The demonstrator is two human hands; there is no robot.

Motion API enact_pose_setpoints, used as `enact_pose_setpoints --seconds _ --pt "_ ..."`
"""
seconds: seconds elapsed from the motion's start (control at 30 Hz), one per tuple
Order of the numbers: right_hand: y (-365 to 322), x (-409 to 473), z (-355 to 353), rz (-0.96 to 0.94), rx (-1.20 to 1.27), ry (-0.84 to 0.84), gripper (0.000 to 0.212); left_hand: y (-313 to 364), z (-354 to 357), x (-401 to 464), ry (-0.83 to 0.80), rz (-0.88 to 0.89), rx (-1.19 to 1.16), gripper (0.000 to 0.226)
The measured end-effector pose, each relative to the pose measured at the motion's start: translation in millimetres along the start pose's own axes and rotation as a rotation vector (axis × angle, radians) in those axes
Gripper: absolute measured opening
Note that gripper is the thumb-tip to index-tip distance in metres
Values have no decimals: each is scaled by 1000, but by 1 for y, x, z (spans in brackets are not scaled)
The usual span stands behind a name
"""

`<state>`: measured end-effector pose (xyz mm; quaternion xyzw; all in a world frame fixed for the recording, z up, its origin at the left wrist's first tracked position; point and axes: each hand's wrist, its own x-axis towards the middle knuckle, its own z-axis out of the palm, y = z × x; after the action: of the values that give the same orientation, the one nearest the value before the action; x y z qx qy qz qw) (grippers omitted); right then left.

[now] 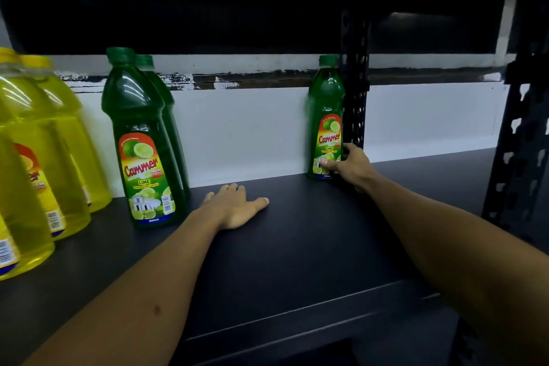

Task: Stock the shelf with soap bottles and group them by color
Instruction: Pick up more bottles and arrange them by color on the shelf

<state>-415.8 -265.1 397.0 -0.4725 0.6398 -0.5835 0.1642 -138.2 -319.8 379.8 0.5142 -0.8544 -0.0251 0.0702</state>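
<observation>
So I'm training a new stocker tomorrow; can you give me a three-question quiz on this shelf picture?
1. True or false: the left hand grips a bottle.
2. Which colour of bottle does the right hand hold? A) yellow B) green C) blue
3. Fill in: the lone green bottle stands beside the black ____.

Key: 1. False; it lies flat on the shelf. 2. B. 3. upright post. The paired green bottles and yellow bottles stand further left.
</observation>
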Motion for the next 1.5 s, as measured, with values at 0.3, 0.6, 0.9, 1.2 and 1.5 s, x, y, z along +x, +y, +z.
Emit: enact_pose_setpoints --seconds 0.3,0.6,0.9,1.2,1.5 --pt "-16 -35 -1 -18 -67 -9 61 5 -4 -34 14 34 -14 68" --pt "-41 -95 7 -33 -94 -74 63 1 -23 -112 13 65 -79 55" --pt "-75 -159 41 -71 -150 -156 65 -40 -39 -179 -29 -2 -112 62" --pt "-124 -219 111 -102 -111 -256 62 -117 -53 -238 -5 -179 -110 69" --pt "-152 -250 182 -115 -62 -292 63 -116 -53 -253 61 -288 -25 74"
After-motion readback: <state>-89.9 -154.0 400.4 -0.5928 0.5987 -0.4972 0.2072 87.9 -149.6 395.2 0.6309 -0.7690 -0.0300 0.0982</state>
